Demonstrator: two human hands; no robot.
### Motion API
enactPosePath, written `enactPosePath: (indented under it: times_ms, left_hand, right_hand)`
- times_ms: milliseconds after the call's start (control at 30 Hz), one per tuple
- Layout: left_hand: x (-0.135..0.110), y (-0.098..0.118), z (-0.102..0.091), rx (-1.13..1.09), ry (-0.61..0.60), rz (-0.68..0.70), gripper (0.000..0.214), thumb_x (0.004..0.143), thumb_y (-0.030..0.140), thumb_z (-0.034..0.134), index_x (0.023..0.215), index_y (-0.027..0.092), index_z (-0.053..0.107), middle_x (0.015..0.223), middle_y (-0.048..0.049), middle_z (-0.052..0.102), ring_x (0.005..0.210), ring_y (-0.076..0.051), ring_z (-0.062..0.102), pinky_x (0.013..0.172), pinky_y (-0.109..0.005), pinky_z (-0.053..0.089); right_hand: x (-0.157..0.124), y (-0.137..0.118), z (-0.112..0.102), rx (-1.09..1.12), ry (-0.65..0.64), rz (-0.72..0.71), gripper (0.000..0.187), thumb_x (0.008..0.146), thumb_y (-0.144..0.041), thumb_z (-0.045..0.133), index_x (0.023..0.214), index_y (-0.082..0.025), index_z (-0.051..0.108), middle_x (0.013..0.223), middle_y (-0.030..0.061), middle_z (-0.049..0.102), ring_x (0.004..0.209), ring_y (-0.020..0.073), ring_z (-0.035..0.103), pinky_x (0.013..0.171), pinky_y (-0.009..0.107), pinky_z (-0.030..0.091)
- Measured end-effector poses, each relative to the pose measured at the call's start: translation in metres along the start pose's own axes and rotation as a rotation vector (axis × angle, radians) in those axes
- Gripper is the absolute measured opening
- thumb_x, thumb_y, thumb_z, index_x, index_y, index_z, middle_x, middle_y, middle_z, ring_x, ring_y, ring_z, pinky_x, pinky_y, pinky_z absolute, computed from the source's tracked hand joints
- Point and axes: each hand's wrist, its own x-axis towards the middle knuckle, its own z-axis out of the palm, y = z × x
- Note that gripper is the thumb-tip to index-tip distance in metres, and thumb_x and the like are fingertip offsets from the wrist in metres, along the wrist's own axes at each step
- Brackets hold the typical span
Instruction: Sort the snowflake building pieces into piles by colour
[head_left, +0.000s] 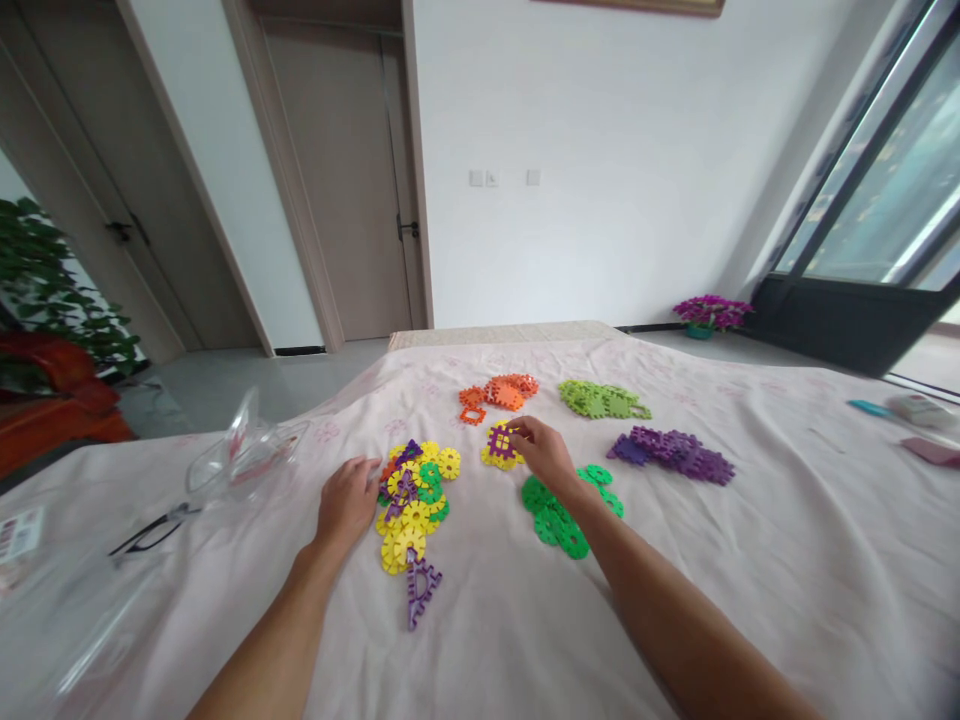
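Flat plastic interlocking pieces lie in piles on a pale pink cloth (pixel 487 620). My left hand (pixel 346 500) rests at the left edge of a mixed pile (pixel 412 495) of yellow, green and purple pieces, fingers curled and touching it. My right hand (pixel 546 452) pinches a purple square piece (pixel 501 440) over a small yellow pile (pixel 498 456). A purple triangular piece (pixel 420 588) lies just below the mixed pile.
Sorted piles lie beyond: orange (pixel 502 393), light green (pixel 602 400), purple (pixel 675 452), dark green (pixel 562 510). A clear plastic container (pixel 244 455) and black glasses (pixel 150 528) lie at the left. Small items (pixel 911 420) sit at the right edge. Doors and plants stand behind.
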Motion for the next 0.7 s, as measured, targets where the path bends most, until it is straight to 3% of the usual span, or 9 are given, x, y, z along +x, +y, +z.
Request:
enactPosePath:
  times_ms: [200,400,533,700]
  left_hand:
    - [0.001,-0.001,0.001,0.012,-0.009,0.006,0.036,0.086,0.022,0.040,0.116,0.021,0.061,0.122,-0.0068,0.061,0.115,-0.020,0.054,0.102,-0.033,0.039]
    - [0.001,-0.001,0.001,0.031,-0.016,0.003,0.036,0.087,0.024,0.040,0.116,0.021,0.061,0.122,-0.0064,0.061,0.114,-0.019,0.055,0.100,-0.032,0.041]
    - [0.001,-0.001,0.001,0.029,-0.017,0.000,0.036,0.087,0.024,0.039,0.117,0.021,0.060,0.122,-0.0069,0.060,0.114,-0.020,0.055,0.100,-0.033,0.040]
    - [0.000,-0.001,0.001,0.023,-0.016,-0.002,0.036,0.087,0.023,0.039,0.117,0.021,0.060,0.124,-0.0073,0.059,0.117,-0.020,0.053,0.102,-0.033,0.039]
  right_hand:
    - [0.020,0.047,-0.059,-0.294,0.242,0.213,0.026,0.079,-0.030,0.054,0.100,-0.025,0.068,0.085,0.0011,0.069,0.077,0.0173,0.061,0.063,0.024,0.040]
    - [0.016,0.082,-0.109,-0.501,0.349,0.480,0.032,0.081,-0.040,0.051,0.105,-0.030,0.069,0.097,0.0033,0.070,0.088,0.0224,0.063,0.069,0.029,0.043]
    - [0.009,0.095,-0.123,-0.611,0.341,0.563,0.034,0.082,-0.044,0.050,0.105,-0.032,0.071,0.099,0.0067,0.070,0.093,0.0273,0.061,0.074,0.035,0.043]
    - [0.003,0.106,-0.123,-0.771,0.336,0.523,0.032,0.078,-0.043,0.054,0.101,-0.030,0.073,0.107,0.0090,0.067,0.101,0.0306,0.054,0.081,0.041,0.039]
